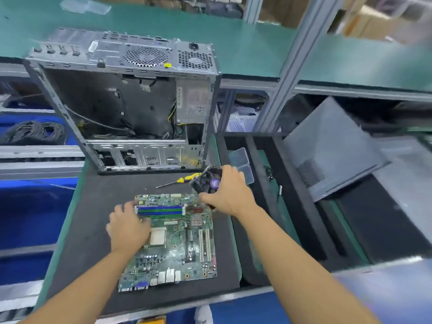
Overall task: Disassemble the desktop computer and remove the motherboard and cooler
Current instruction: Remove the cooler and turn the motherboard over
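Note:
A green motherboard [173, 244] lies flat on the black foam mat [93, 230], its bare CPU [158, 236] exposed and memory sticks [160, 210] at its far end. My left hand [127, 226] rests on the board's left side, fingers near the memory slots. My right hand [228, 191] grips the black cooler [207, 182] with a purple fan label, tilted just above the board's far right corner. The opened grey computer case [131, 101] stands behind the mat, its inside holding only cables and the power supply [191, 99].
A yellow-handled screwdriver [180, 180] lies on the mat between case and board. To the right are black foam trays [261, 183] with clear plastic boxes [240, 157] and a grey case panel [327, 148]. Coiled black cables [35, 132] lie at far left.

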